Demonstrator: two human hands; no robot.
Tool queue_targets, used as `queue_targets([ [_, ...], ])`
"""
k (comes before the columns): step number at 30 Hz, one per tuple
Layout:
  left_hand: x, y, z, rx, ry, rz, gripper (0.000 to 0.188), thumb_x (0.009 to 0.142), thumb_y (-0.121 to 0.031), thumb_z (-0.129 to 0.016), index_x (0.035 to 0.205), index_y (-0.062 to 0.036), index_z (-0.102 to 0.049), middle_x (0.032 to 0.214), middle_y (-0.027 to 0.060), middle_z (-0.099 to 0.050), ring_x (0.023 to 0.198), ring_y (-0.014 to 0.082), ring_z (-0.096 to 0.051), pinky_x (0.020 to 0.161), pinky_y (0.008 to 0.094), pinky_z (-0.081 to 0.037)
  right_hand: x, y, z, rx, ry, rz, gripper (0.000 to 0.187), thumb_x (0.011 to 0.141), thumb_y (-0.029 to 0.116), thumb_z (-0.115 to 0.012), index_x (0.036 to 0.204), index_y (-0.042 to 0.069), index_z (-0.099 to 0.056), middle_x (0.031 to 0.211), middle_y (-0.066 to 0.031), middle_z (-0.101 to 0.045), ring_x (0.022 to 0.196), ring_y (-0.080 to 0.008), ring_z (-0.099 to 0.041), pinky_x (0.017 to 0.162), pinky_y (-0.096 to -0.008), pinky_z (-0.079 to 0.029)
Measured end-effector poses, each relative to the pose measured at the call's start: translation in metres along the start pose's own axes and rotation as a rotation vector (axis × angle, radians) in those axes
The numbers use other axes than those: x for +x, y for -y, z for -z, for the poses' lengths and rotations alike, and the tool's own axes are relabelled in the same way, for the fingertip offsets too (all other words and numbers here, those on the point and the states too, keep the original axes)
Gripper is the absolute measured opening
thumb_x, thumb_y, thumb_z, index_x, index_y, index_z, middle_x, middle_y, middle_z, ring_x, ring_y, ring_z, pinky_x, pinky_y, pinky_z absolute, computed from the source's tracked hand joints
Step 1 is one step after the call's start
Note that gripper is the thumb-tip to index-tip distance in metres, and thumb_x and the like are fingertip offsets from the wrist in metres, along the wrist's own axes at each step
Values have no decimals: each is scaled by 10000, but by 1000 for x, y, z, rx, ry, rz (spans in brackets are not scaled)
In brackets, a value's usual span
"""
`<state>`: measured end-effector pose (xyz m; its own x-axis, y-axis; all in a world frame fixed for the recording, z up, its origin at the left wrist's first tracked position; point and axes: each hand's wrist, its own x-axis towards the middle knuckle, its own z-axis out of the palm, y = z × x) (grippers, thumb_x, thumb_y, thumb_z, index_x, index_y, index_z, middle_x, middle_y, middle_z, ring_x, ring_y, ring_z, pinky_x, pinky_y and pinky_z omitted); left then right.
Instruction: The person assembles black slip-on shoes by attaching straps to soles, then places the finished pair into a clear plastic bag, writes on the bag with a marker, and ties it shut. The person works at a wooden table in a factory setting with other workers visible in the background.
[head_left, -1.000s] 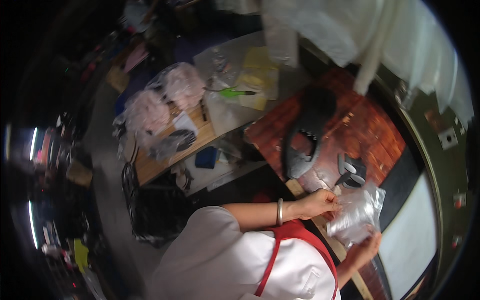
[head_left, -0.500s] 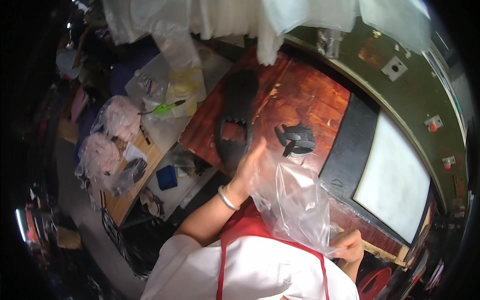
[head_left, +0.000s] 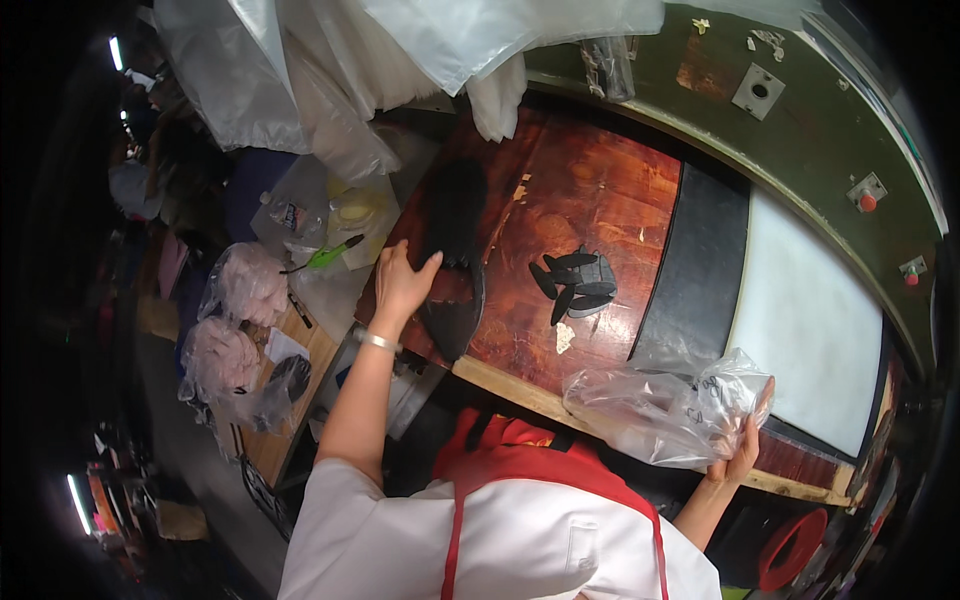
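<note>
One bag (head_left: 660, 412) | clasped in right grip (head_left: 738, 453) | left grip (head_left: 401, 288) splayed, maybe touching black piece (head_left: 455, 205)

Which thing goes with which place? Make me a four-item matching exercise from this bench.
1. Clear plastic bag
2. Bracelet
3. Small black pieces
4. White board

A. Around the wrist of the left hand
B. Right of the black strip
C. Heaped on the red-brown wooden tabletop
D. Held by the right hand

Pairs: 1-D, 2-A, 3-C, 4-B
</note>
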<state>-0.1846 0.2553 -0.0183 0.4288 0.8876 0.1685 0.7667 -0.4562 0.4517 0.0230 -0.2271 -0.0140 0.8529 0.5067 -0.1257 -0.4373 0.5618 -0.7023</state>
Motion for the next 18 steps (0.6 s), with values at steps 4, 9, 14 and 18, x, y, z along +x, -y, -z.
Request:
queue_targets([
  [4,54,8,-45,-237,60,117,745,766,-524,-685,1133,117,-586,1046,283,-642,1042,394,-608,905,428,-469,2,-8,-14,103,-186,2,587,971,142,-458,1506,235,-235,1441,-115,-399,1212,-283,-493,995,-430,-435],
  [9,82,-2,-60,-234,252,126,720,738,-519,-713,1058,120,-622,1013,296,-649,994,393,-638,832,412,-502,-3,-21,-41,58,-314,54,604,960,127,-489,1504,227,-245,1453,-104,-381,1225,-266,-480,1009,-415,-420],
  [14,98,-12,-75,-264,543,53,664,745,-502,-713,1007,103,-634,974,278,-658,929,382,-654,788,403,-510,-4,-33,-69,13,-372,125,626,950,95,-503,1501,244,-246,1032,-25,-518,764,-98,-525,592,-238,-456],
  [18,98,-31,-85,-278,493,-110,641,737,-439,-751,1076,85,-607,969,249,-667,907,334,-665,793,376,-515,-5,-41,-80,-17,-483,124,647,951,110,-513,1504,265,-215,773,16,-492,550,-48,-450,375,-172,-337],
])
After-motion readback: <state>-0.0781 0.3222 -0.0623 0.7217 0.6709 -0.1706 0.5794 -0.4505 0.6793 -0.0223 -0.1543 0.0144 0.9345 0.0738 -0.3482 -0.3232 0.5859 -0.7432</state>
